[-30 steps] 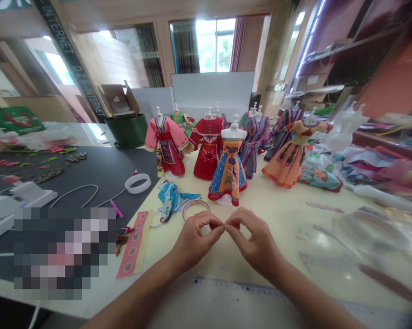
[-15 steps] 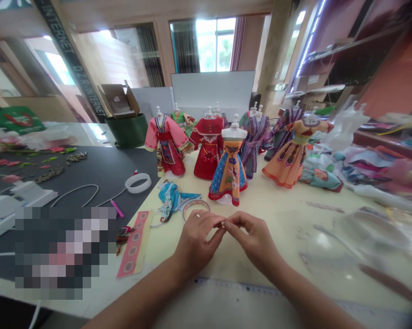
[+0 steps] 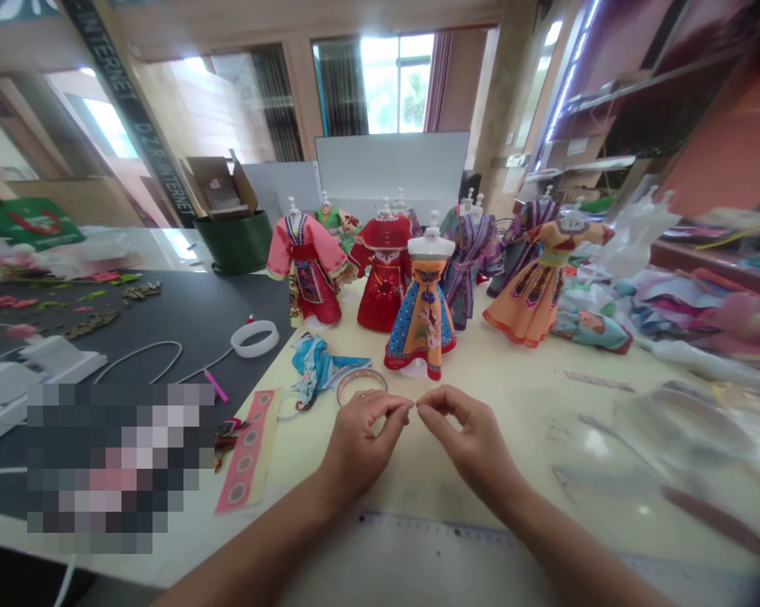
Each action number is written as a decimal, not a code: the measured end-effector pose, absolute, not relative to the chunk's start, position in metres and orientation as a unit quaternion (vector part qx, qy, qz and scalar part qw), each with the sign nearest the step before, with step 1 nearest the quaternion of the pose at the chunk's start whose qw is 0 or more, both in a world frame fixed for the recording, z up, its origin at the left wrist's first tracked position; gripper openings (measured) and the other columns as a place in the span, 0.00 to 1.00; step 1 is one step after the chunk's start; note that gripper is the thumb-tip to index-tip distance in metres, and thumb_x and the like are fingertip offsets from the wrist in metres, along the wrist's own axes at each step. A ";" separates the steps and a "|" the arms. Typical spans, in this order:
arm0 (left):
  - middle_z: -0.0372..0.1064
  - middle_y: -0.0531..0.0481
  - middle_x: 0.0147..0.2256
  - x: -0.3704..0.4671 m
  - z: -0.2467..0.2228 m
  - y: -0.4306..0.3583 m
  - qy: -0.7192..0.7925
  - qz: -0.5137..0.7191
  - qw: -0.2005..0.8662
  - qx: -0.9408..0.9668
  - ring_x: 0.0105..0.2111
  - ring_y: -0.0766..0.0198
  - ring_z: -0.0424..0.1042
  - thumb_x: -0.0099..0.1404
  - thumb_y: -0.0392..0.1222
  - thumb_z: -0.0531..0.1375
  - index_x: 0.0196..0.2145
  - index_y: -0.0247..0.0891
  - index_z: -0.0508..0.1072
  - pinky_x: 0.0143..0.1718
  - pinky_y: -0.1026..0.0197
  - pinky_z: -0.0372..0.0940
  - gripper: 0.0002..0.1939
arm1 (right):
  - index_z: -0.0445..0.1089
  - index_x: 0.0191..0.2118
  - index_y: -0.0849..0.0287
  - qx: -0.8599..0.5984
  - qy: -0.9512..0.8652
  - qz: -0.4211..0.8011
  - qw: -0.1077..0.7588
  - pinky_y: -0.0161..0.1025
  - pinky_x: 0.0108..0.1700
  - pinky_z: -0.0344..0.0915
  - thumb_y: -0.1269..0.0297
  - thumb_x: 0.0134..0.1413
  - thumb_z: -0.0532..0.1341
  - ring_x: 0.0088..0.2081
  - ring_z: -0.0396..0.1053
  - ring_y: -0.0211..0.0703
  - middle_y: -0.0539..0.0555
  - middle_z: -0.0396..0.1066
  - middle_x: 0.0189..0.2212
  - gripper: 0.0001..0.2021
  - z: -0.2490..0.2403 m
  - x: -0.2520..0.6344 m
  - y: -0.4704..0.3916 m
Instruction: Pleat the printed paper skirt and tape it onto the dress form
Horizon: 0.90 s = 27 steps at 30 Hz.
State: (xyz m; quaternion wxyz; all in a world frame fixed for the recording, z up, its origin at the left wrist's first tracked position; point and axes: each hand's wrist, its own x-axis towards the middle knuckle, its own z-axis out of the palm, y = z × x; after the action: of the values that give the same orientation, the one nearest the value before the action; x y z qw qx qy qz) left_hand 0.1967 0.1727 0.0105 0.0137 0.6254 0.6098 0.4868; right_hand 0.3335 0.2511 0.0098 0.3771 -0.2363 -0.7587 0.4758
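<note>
My left hand (image 3: 368,434) and my right hand (image 3: 465,430) hover over the cream table, fingertips pinched and nearly meeting. Anything between either pair of fingertips is too small to make out. Just behind them stands a small mannequin in an orange and blue dress with a red hem (image 3: 423,316). A roll of tape (image 3: 362,386) lies directly behind my left hand, beside a blue patterned cloth (image 3: 316,364). Further left is a pink strip with round motifs (image 3: 246,451).
Several dressed mannequins stand behind, one in red (image 3: 385,270). A white tape roll (image 3: 255,338) and pink pen (image 3: 216,385) lie left. Fabric pieces (image 3: 689,303) are heaped right. A clear ruler (image 3: 443,527) lies near the front.
The fingertips of my two hands, touching before, now have a small gap between them. My left thumb and forefinger have closed into a tighter pinch.
</note>
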 end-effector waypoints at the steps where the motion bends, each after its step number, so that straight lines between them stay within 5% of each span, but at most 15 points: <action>1: 0.73 0.51 0.24 0.197 0.012 0.173 0.620 0.490 0.058 0.611 0.27 0.64 0.72 0.63 0.37 0.57 0.29 0.36 0.74 0.33 0.61 0.63 0.08 | 0.68 0.29 0.60 -0.230 -0.761 0.464 0.391 0.35 0.34 0.62 0.66 0.54 0.59 0.30 0.65 0.40 0.50 0.68 0.26 0.05 0.010 0.333 0.251; 7: 0.73 0.51 0.24 0.199 0.018 0.171 0.639 0.485 0.196 0.564 0.27 0.64 0.71 0.63 0.41 0.56 0.25 0.36 0.74 0.30 0.65 0.63 0.12 | 0.67 0.29 0.59 -0.208 -0.784 0.400 0.426 0.35 0.33 0.61 0.70 0.54 0.58 0.28 0.64 0.39 0.50 0.66 0.25 0.04 0.008 0.330 0.247; 22: 0.76 0.50 0.30 0.197 0.015 0.173 0.638 0.515 0.185 0.542 0.32 0.62 0.74 0.58 0.38 0.60 0.32 0.38 0.77 0.36 0.62 0.67 0.05 | 0.66 0.26 0.59 -0.204 -0.831 0.304 0.419 0.38 0.33 0.58 0.71 0.55 0.56 0.27 0.62 0.40 0.50 0.64 0.23 0.07 0.003 0.331 0.249; 27: 0.76 0.50 0.29 0.195 0.015 0.173 0.633 0.537 0.261 0.493 0.31 0.62 0.74 0.59 0.41 0.61 0.31 0.38 0.77 0.35 0.62 0.68 0.06 | 0.66 0.27 0.59 -0.208 -0.832 0.316 0.406 0.38 0.33 0.59 0.71 0.55 0.56 0.27 0.63 0.41 0.50 0.64 0.23 0.07 0.003 0.331 0.249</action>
State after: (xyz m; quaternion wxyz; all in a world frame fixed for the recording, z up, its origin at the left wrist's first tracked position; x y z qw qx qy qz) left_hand 0.1954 0.1731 0.0146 0.2613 0.4928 0.6328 0.5371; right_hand 0.3305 0.2491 0.0027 0.4058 -0.2082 -0.8318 0.3165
